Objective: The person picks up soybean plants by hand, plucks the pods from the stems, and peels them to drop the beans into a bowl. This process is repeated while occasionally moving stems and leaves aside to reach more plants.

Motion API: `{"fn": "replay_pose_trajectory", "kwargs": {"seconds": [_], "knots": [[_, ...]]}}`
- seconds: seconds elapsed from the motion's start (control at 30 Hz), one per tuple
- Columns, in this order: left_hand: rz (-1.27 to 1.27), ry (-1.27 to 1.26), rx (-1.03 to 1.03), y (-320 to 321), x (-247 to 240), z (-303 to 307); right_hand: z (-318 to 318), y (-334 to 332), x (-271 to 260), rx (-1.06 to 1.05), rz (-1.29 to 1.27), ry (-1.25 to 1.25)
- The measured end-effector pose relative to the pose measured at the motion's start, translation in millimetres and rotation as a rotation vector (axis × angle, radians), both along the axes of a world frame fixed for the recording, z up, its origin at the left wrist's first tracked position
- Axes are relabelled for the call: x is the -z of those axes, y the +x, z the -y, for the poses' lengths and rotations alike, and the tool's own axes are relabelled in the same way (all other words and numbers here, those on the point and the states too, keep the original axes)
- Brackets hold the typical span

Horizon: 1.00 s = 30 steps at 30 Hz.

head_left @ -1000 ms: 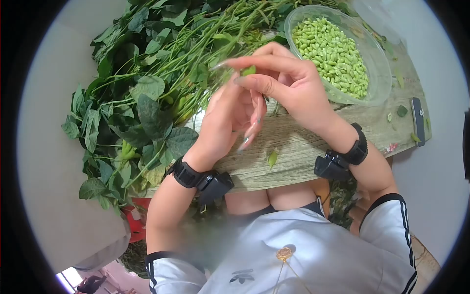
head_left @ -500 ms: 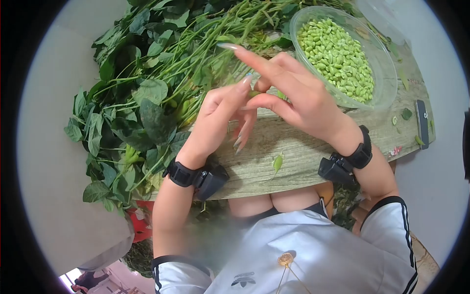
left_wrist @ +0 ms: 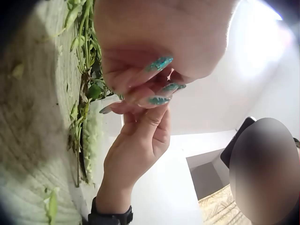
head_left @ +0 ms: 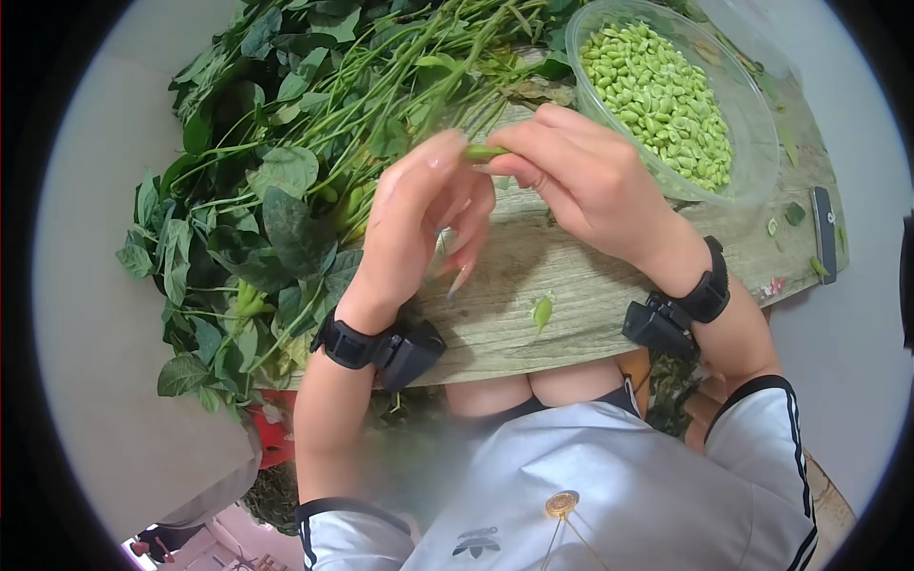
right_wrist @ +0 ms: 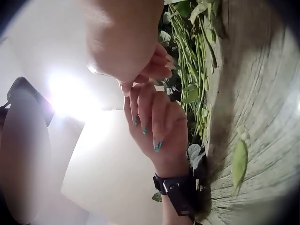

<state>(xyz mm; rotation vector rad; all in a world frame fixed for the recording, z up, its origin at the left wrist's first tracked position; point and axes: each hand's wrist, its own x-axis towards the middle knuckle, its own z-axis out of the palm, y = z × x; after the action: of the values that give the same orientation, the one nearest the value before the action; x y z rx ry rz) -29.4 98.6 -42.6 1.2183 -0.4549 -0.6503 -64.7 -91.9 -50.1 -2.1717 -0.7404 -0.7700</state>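
Over the table, a green soybean pod (head_left: 486, 152) spans the gap between both hands' fingertips in the head view. My right hand (head_left: 586, 186) pinches its right end between thumb and forefinger. The left hand (head_left: 419, 209) holds the other end at its thumb and fingertips, its remaining fingers loosely bent below. In the left wrist view, fingers with long glittery turquoise nails (left_wrist: 159, 63) cover the pod. A clear plastic bowl (head_left: 757, 152) of shelled green soybeans (head_left: 657, 105) stands beyond the right hand.
Leafy soybean stalks (head_left: 286, 176) are heaped along the left and back of the wooden table (head_left: 609, 314). One loose pod (head_left: 543, 312) lies near the front edge. A dark flat object (head_left: 824, 238) sits at the right edge, near leaf scraps.
The right forefinger was stretched out half a second ago; it has now bent in, with the thumb, onto the pod. The left hand has shifted slightly left. The loose pod on the table stays put.
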Motion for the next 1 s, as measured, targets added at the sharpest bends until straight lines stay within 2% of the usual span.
{"fn": "replay_pose_trajectory", "kwargs": {"seconds": [0.17,0.3,0.4,0.7,0.9,0.97,1.0], "knots": [[-0.068,0.07,0.1,3.8,-4.6,0.5,-0.5,3.2,7.0,0.09,0.094,-0.07],[-0.107,0.072,0.146,3.7,-5.3,0.2,1.7,1.8,1.3,0.074,0.106,-0.118],[-0.121,0.005,0.151,3.8,-0.2,0.9,5.9,-0.1,-2.0,0.045,0.066,-0.132],[-0.199,0.045,0.112,5.4,11.6,3.4,7.6,-0.4,1.6,0.032,-0.003,-0.203],[-0.224,0.118,0.052,3.3,8.1,5.9,-2.9,-1.8,14.7,0.084,-0.148,-0.094],[-0.178,0.15,0.042,4.1,12.0,5.5,-10.1,0.7,20.1,0.029,-0.149,0.135],[-0.134,0.182,0.027,3.9,13.0,5.4,-11.2,-1.0,15.9,0.032,-0.148,0.135]]}}
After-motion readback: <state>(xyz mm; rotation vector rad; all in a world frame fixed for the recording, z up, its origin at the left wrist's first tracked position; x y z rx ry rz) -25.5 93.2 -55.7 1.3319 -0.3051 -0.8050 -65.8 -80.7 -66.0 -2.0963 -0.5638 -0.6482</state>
